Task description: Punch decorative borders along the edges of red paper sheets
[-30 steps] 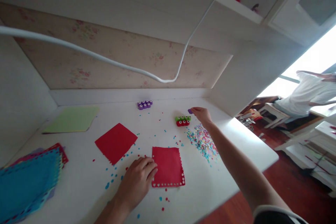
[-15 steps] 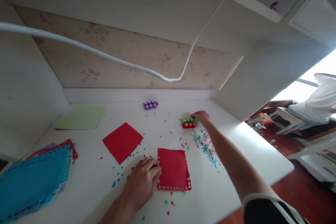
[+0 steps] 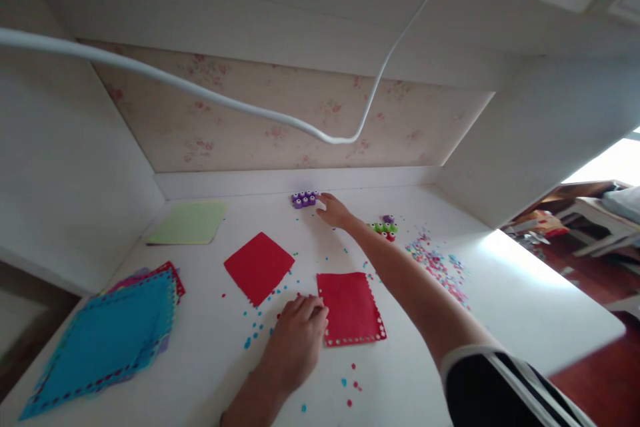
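A red sheet of paper (image 3: 353, 310) with small holes punched along its right and bottom edges lies in front of me. My left hand (image 3: 300, 337) is closed at its left edge, fingers curled onto the paper. My right hand (image 3: 334, 209) reaches to the back of the table, thumb and fingers apart beside the right end of a cluster of purple craft punches (image 3: 305, 199). Right of that arm stand green punches (image 3: 387, 228), red punches (image 3: 391, 237) and one purple punch (image 3: 389, 219); my forearm partly covers this group.
A plain red sheet (image 3: 259, 268) lies left of the punched one. Stacked blue punched sheets (image 3: 110, 333) and green paper (image 3: 187, 223) are farther left. Paper confetti (image 3: 440, 267) is heaped at right, with bits scattered about. A white cable (image 3: 225, 104) hangs across the view.
My right hand has let go of a purple punch behind the green ones and moved left to the purple cluster. My left hand stays at the red sheet. The view has turned slightly left.
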`<state>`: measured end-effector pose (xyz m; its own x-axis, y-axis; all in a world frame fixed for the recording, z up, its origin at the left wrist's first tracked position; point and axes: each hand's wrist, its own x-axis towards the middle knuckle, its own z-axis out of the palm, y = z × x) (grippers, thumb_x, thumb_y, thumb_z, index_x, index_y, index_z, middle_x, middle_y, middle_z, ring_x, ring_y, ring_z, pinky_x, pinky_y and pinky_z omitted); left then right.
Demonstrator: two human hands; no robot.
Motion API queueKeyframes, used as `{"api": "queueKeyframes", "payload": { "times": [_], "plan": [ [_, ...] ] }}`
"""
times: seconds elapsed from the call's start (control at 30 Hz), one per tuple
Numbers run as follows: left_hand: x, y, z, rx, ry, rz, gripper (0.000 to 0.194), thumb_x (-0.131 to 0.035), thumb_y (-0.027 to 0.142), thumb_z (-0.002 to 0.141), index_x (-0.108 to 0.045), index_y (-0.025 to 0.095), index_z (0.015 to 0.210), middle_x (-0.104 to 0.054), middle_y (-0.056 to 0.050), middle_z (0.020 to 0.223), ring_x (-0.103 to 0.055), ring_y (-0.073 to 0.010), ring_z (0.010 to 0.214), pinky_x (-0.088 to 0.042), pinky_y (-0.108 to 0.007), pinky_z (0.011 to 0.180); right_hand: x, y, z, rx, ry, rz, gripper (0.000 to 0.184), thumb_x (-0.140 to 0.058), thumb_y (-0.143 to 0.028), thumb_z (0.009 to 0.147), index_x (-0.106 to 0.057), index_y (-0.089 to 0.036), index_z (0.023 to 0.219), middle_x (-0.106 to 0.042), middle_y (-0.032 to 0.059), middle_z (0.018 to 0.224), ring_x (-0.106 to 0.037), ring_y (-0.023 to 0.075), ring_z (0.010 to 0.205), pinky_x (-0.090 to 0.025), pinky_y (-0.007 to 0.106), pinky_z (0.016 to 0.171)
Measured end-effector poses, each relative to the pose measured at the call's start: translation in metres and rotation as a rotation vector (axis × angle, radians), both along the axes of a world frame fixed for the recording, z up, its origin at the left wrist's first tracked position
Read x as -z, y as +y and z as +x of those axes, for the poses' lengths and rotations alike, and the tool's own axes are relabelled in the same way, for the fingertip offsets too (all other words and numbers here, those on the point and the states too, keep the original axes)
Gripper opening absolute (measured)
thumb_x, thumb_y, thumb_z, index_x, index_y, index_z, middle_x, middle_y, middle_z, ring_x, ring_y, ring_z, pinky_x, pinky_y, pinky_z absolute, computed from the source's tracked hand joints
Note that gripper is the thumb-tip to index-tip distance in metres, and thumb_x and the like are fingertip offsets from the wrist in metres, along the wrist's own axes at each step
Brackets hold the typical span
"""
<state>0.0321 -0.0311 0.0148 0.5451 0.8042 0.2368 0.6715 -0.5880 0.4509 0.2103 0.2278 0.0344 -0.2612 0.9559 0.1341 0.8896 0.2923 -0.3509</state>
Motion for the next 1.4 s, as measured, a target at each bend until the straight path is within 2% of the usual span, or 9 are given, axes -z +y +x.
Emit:
{"api": "queueKeyframes", "payload": {
  "times": [0.07, 0.17, 0.43, 0.6, 0.83, 1.03, 1.13, 1.27, 1.4],
  "plan": [
    [0.002, 0.001, -0.002, -0.024, 0.016, 0.032, 0.023, -0.052, 0.009, 0.091, -0.065, 0.019, 0.107, -0.066, -0.007, 0.108, -0.060, -0.0234, 0.102, -0.048, -0.045, 0.095, 0.004, 0.008, -0.020, -0.013, 0.025, 0.004, 0.039, -0.060, -0.032, 0.093, -0.054, -0.019, 0.129, -0.051, 0.0111, 0.139, -0.054, 0.0271, 0.120, -0.045, 0.050, 0.100],
    [0.008, 0.004, -0.004, -0.004, 0.013, 0.102, 0.029, -0.048, 0.007, 0.092, -0.064, 0.017, 0.114, -0.069, -0.007, 0.111, -0.062, -0.0227, 0.105, -0.047, -0.045, 0.099, 0.008, 0.014, -0.034, 0.036, 0.064, -0.002, 0.033, -0.059, -0.033, 0.094, -0.057, -0.018, 0.124, -0.056, 0.0102, 0.130, -0.058, 0.0251, 0.112, -0.050, 0.048, 0.094],
    [0.014, 0.004, -0.005, 0.041, 0.007, 0.100, 0.029, -0.047, 0.010, 0.093, -0.068, 0.017, 0.111, -0.069, -0.007, 0.120, -0.061, -0.0226, 0.108, -0.046, -0.044, 0.100, 0.007, -0.010, -0.025, 0.122, 0.222, 0.001, 0.016, -0.059, -0.019, 0.088, -0.064, -0.019, 0.103, -0.064, 0.0096, 0.117, -0.061, 0.0230, 0.105, -0.045, 0.037, 0.096],
    [0.006, 0.002, -0.003, 0.013, -0.002, 0.066, 0.030, -0.051, 0.012, 0.092, -0.067, 0.021, 0.116, -0.069, -0.004, 0.121, -0.059, -0.0228, 0.109, -0.046, -0.044, 0.099, -0.005, -0.047, -0.015, 0.057, 0.420, -0.009, 0.026, -0.060, -0.021, 0.085, -0.058, -0.019, 0.110, -0.064, 0.0079, 0.117, -0.066, 0.0182, 0.095, -0.050, 0.031, 0.087],
    [0.000, 0.001, 0.000, -0.003, -0.042, 0.098, 0.027, -0.047, 0.015, 0.095, -0.069, 0.023, 0.110, -0.071, -0.005, 0.113, -0.063, -0.0231, 0.102, -0.048, -0.044, 0.096, -0.013, -0.136, -0.006, -0.225, 0.619, -0.168, 0.035, -0.064, -0.020, 0.079, -0.054, -0.021, 0.113, -0.068, 0.0052, 0.107, -0.071, 0.0161, 0.089, -0.054, 0.024, 0.071],
    [0.001, 0.009, -0.007, -0.255, -0.198, 0.179, 0.020, -0.046, 0.019, 0.096, -0.066, 0.020, 0.099, -0.069, -0.008, 0.098, -0.066, -0.0219, 0.093, -0.054, -0.037, 0.085, 0.008, -0.180, -0.012, -0.398, 0.477, -0.153, 0.043, -0.063, -0.010, 0.075, -0.059, -0.023, 0.115, -0.070, 0.0042, 0.104, -0.068, 0.0172, 0.091, -0.053, 0.029, 0.082],
    [0.005, 0.013, -0.010, -0.339, -0.229, 0.178, 0.019, -0.048, 0.017, 0.094, -0.060, 0.019, 0.108, -0.066, -0.009, 0.107, -0.065, -0.0236, 0.101, -0.055, -0.037, 0.087, 0.008, -0.184, -0.005, -0.435, 0.451, -0.098, 0.041, -0.064, -0.014, 0.079, -0.060, -0.024, 0.119, -0.067, 0.0058, 0.115, -0.065, 0.0186, 0.101, -0.051, 0.032, 0.089],
    [0.011, 0.019, -0.010, -0.366, -0.216, 0.099, 0.035, -0.051, 0.020, 0.093, -0.050, 0.019, 0.127, -0.057, -0.013, 0.126, -0.067, -0.0221, 0.099, -0.057, -0.035, 0.084, 0.003, -0.177, 0.025, -0.277, 0.353, 0.013, 0.041, -0.061, -0.021, 0.085, -0.058, -0.025, 0.126, -0.062, 0.0084, 0.125, -0.056, 0.0222, 0.116, -0.044, 0.039, 0.101],
    [0.015, 0.026, -0.007, -0.373, -0.139, 0.133, 0.044, -0.054, 0.026, 0.093, -0.046, 0.019, 0.136, -0.054, -0.014, 0.135, -0.061, -0.0278, 0.116, -0.055, -0.039, 0.090, 0.012, -0.176, 0.056, -0.136, 0.090, -0.043, 0.043, -0.064, -0.035, 0.085, -0.061, -0.023, 0.126, -0.055, 0.0142, 0.134, -0.048, 0.0312, 0.125, -0.037, 0.050, 0.105]
  ]
}}
